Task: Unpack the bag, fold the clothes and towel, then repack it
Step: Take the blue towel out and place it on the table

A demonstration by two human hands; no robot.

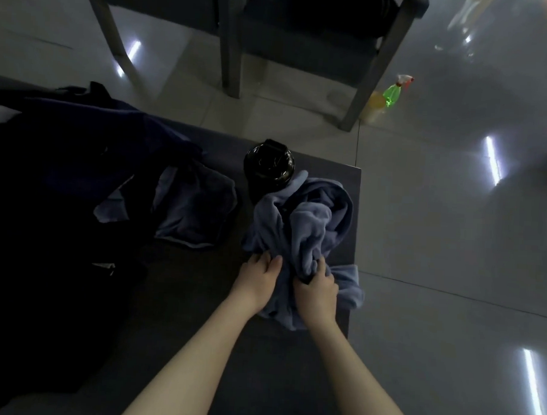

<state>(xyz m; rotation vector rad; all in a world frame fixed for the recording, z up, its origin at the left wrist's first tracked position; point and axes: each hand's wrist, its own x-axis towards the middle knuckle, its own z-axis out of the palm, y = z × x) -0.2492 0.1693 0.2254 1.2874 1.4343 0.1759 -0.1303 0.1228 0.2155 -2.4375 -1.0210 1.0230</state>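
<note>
A crumpled blue-grey towel (309, 227) lies bunched near the right edge of the dark table (198, 314). My left hand (258, 277) grips its lower left fold. My right hand (317, 292) is closed on a fold beside it, with a corner of the towel hanging past the table edge. A flatter blue-grey garment (197, 210) rests to the left of the towel. A large dark bag or heap of dark clothes (56, 198) covers the table's left side; its details are lost in shadow.
A black bottle with a round lid (269, 168) stands just behind the towel. Dark chairs (304, 36) stand on the glossy tiled floor beyond the table. A green spray bottle (393, 93) and a yellow bottle (375, 106) sit by a chair leg.
</note>
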